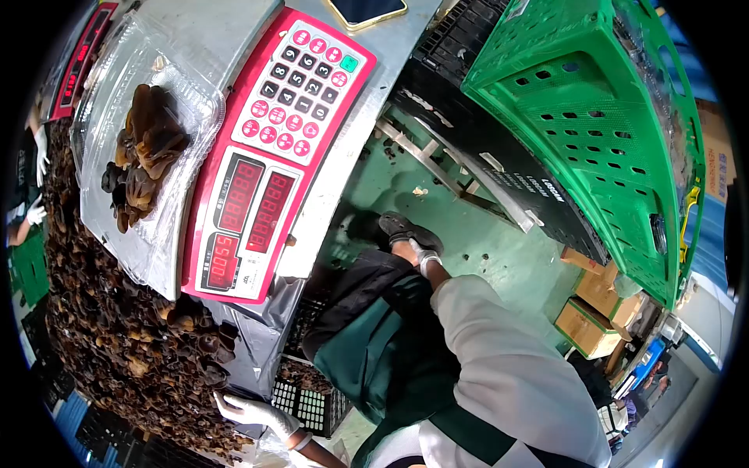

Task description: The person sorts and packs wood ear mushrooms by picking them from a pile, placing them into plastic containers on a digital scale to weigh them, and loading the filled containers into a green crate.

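My left hand (pixel 257 413), in a white glove, is at the edge of a large heap of dark brown wood ear mushrooms (pixel 140 343). Its fingers are apart with nothing held; whether they touch the heap I cannot tell. Low by my side hangs my gloved right hand (pixel 425 256), small in view near my shoe (pixel 409 232), its fingers loosely stretched with nothing visible in them. On a pink and white weighing scale (pixel 269 168) with lit red digits sits a clear plastic tray (pixel 97 187), holding a clump of wood ear mushrooms (pixel 152 148).
A phone (pixel 367 11) lies at the metal table's (pixel 343 148) far edge. To the right stand a green crate (pixel 577 117), black crates (pixel 499 164) and cardboard boxes (pixel 589 327). A black basket (pixel 312 405) is below the table. Another person's gloved hands (pixel 37 210) show at far left.
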Motion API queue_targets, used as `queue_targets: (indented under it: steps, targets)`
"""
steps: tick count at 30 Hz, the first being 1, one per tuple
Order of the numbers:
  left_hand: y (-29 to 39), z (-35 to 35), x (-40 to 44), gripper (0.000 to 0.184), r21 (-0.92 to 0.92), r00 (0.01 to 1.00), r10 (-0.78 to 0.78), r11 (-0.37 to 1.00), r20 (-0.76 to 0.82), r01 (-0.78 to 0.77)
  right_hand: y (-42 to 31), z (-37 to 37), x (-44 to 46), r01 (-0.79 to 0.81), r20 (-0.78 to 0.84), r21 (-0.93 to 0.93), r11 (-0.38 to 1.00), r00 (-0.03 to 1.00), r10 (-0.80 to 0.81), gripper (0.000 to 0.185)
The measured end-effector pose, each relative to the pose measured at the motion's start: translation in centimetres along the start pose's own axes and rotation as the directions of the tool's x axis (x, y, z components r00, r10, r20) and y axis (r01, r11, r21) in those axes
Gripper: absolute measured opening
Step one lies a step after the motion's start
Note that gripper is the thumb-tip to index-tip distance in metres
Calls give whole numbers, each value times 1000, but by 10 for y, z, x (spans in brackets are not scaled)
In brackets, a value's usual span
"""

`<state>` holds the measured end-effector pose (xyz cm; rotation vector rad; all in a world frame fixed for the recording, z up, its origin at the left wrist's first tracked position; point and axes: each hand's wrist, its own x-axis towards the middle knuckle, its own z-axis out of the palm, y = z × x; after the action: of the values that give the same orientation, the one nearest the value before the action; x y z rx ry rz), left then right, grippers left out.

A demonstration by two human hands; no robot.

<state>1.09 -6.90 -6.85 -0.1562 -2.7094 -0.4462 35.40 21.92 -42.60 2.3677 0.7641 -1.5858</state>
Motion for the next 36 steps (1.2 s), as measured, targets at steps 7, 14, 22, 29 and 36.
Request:
queue_targets:
  steps: [7,14,22,29,36]
  targets:
    - [13,-5,-2,35,-18,999,-27,999,34,27,14,-26,-4,45,126,-134,990,992,-28,74]
    - [6,-4,0,36,7,999,-2,1000,35,2,20,-56,-17,34,272,-97,995,962,-7,60]
    - [12,-4,-1,38,26,998,-34,999,47,33,44,-74,-2,81,585,177,981,793,-171,44]
    - [12,-4,0,38,29,999,-21,999,46,20,46,-76,-5,228,569,90,969,787,-238,49]
    - [10,-5,0,38,28,998,-2,1000,56,1,40,-72,-5,586,469,-536,607,805,-364,65]
